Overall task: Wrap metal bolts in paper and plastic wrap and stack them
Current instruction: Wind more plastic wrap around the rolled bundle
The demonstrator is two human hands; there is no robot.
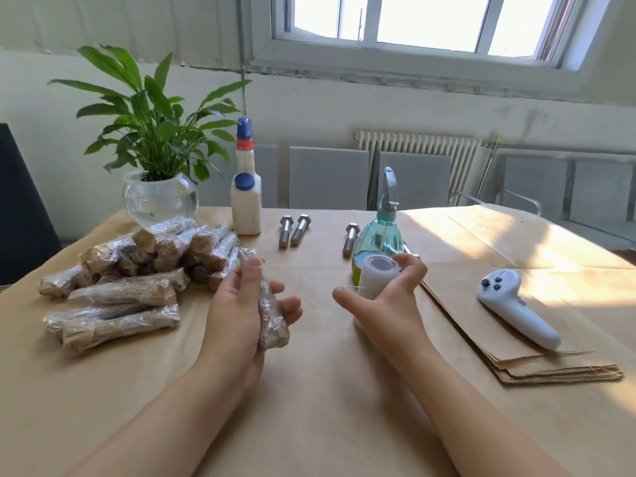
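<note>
Head view: left hand (237, 304) grips wrapped bolt (270, 315) lengthwise, pointing away; right hand (385, 304) grips wrap roll (377, 277).

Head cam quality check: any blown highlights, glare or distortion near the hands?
Head view: the window is blown out white; a sunlit patch washes out the table at right; wide-angle bending tilts the walls. The left hand, its wrapped bolt and the right hand with the wrap roll are evenly lit, slightly soft.
</note>
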